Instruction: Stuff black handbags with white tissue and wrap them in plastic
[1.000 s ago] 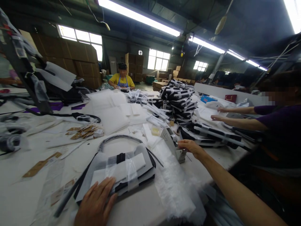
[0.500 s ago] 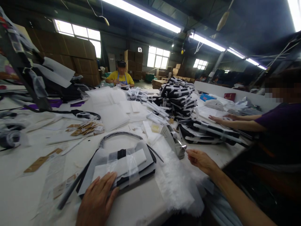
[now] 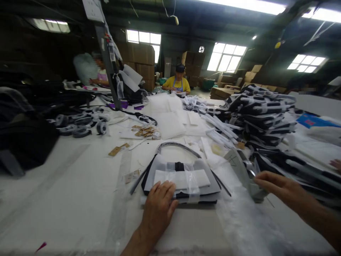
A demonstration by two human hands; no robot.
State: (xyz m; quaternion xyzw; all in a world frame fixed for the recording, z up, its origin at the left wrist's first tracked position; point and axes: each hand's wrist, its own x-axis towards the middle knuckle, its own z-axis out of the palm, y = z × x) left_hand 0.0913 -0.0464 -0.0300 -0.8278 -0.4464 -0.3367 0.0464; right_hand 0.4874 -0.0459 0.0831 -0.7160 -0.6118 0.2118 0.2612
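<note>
In the head view a grey and black handbag lies flat on the table, its looped handle pointing away from me. A folded white sheet rests on it under clear tape. My left hand lies on the bag's near left part, fingers stretched flat. To the right stands a grey tape dispenser. At its front end is my right hand, thumb and fingers pinched on what looks like the end of the clear tape; the strip itself hardly shows.
A tall stack of wrapped black bags stands at the right. White foam sheets, paper tags and tape rolls lie farther back. Plastic bags spread beside the handbag. A person in yellow sits across the table.
My view has swung left, so the scene sits farther right. My left hand stays flat on the handbag. My right hand remains at the dispenser's front end, still pinched.
</note>
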